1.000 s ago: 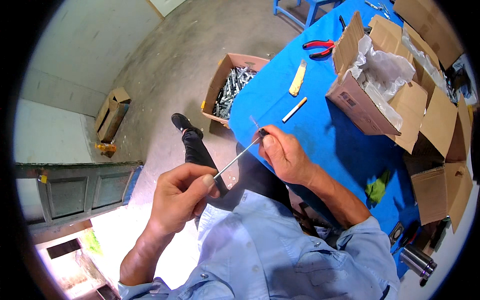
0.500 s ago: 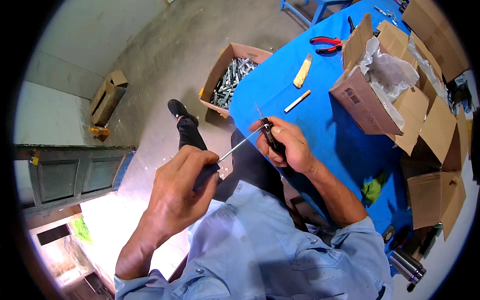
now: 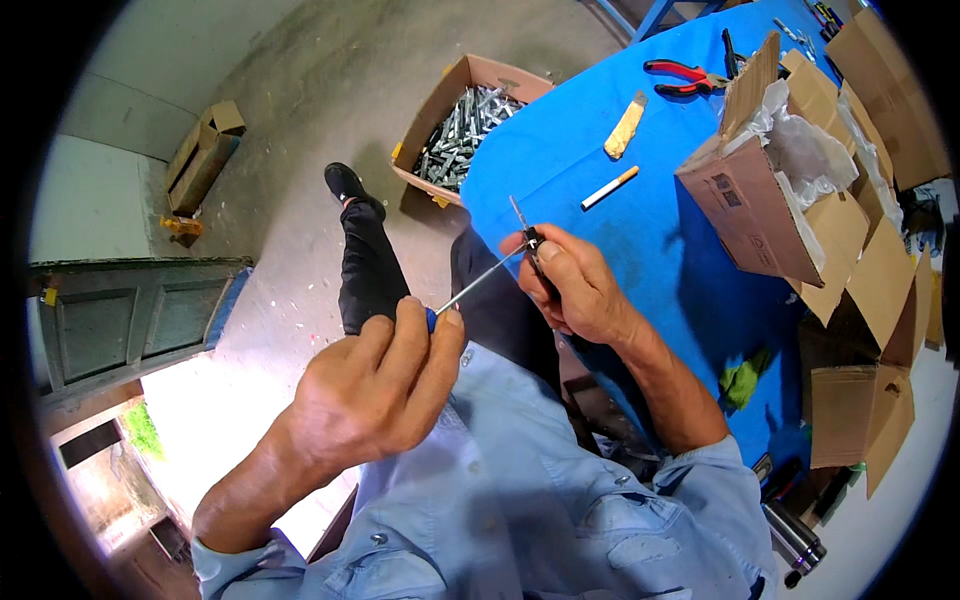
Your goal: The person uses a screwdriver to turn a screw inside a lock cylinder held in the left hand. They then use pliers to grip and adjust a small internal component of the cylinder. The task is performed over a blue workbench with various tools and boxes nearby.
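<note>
I note the fingers of the left hand [image 3: 375,395] closed around a blue-handled screwdriver [image 3: 478,285], its shaft running toward two o'clock, off the desk's [image 3: 650,240] nine o'clock side. The right hand [image 3: 580,285], nearer the tip, grips a black piece [image 3: 532,241] there; tip contact cannot be confirmed.

1. The grey floor [image 3: 290,110] is dotted with pale specks; its lower-left stretch is washed out by white glare;
2. the upper left is bounded by a pale wall [image 3: 190,50]; a dark, panelled door [image 3: 97,325] is seen below;
3. the table [image 3: 540,140] is covered in blue; a blue furniture frame [image 3: 652,22] is partly shown beyond its far edge.
</note>
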`<state>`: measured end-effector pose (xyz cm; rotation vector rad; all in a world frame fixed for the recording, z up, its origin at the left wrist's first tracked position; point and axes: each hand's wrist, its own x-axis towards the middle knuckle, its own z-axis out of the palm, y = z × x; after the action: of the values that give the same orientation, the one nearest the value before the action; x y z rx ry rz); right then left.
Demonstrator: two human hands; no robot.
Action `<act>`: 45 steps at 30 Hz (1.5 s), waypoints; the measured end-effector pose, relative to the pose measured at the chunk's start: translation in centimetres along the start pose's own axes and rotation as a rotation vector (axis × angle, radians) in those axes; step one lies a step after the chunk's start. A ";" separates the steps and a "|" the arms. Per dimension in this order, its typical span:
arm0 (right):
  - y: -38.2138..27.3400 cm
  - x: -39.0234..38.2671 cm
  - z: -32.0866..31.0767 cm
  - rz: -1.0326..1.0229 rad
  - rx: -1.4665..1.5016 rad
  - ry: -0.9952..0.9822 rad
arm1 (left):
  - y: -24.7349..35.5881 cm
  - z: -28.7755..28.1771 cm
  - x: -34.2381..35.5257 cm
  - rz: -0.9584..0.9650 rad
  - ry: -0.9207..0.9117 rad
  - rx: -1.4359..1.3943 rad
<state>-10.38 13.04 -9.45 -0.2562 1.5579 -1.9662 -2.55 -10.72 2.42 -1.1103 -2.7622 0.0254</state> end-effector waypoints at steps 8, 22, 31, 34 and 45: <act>0.1 0.3 -0.1 -0.009 -0.083 0.028 | -1.2 -0.3 0.8 -0.065 -0.075 -0.176; 0.9 0.1 0.1 -0.099 -0.194 0.065 | -4.4 1.9 1.2 -1.178 -0.257 -1.790; 0.1 -0.1 0.2 -0.010 -0.019 0.024 | -2.9 1.5 1.0 -0.963 -0.150 -1.359; 0.0 -0.1 0.0 0.008 0.025 0.015 | -2.1 1.4 0.7 -0.717 0.002 -0.987; -0.2 0.0 0.1 0.054 0.135 0.029 | -1.0 0.8 0.7 -0.085 0.016 -0.166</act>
<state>-10.41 12.96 -9.20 -0.1297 1.4272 -2.0306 -3.88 -10.93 1.78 -1.0223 -2.8368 -0.2262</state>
